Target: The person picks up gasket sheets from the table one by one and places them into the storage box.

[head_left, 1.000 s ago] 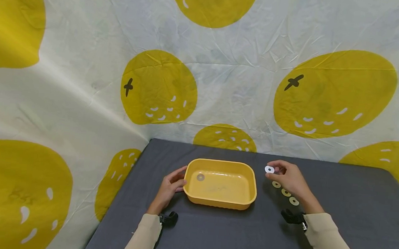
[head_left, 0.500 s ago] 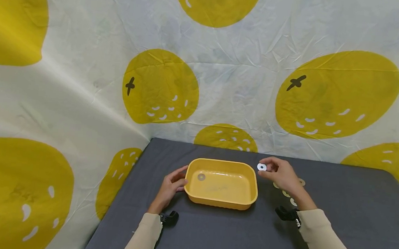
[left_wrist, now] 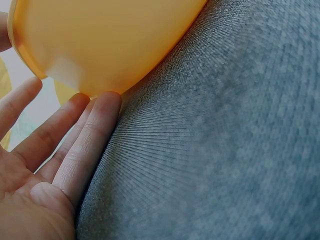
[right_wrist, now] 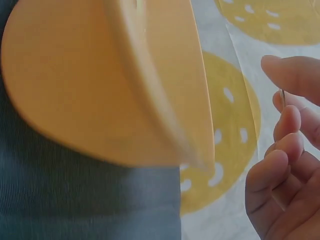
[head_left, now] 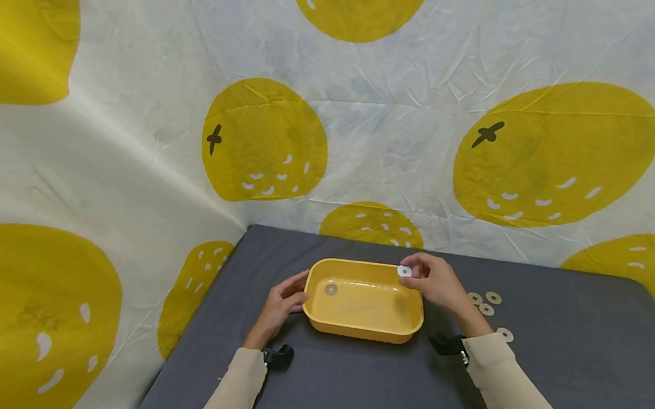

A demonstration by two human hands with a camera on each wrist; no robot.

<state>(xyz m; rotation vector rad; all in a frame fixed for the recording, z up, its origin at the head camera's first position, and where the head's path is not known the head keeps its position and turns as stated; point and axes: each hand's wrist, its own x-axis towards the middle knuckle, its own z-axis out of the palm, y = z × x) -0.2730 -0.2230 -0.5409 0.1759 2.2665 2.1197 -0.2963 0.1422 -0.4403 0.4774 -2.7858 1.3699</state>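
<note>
While a person's left hand point(head_left: 280, 307) rests its extended fingers against the left end of a yellow tray point(head_left: 360, 333), the right hand point(head_left: 437, 282) pinches a white disc point(head_left: 400, 272) with a central hole. From the head camera, this disc appears over the tray's far right corner. The right grip is together, clamped on the disc between thumb and fingers; the right wrist view shows it only as a thin edge. The left grip is apart, fingertips touching the tray's outer wall. A second disc point(head_left: 327, 290) lies flat inside the tray, toward the left. On the dark gray tabletop point(head_left: 348, 386), to the tray's right, three holed discs point(head_left: 498, 301) lie close together; another loose disc point(head_left: 510, 338) lies nearer the person, partly hidden by the beige right sleeve point(head_left: 520, 393). Behind hangs a white cloth point(head_left: 378, 144) printed with yellow fruit shapes.
</note>
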